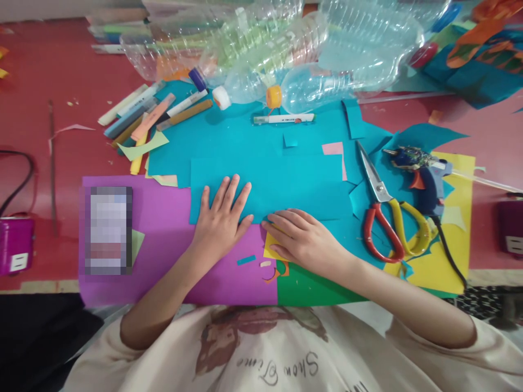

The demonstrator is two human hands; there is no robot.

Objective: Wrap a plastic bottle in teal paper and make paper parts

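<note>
A long blue paper strip (286,185) lies across a larger blue sheet. My left hand (220,220) rests flat near the strip's left end, its fingers spread over the paper. Near the strip's lower edge lies my right hand (304,239), palm down, with its fingers stretched to the left and partly over a yellow paper piece (272,247). Neither hand grips anything. Under my left wrist is a purple sheet (163,228), and a green sheet (318,286) shows below my right hand.
Scissors (382,201) and a glue gun (433,188) lie at the right. Clear plastic bottles (318,87) line the back. Markers (139,117) are heaped at the back left, left of a white marker (284,118). A phone (108,231) lies on the purple sheet.
</note>
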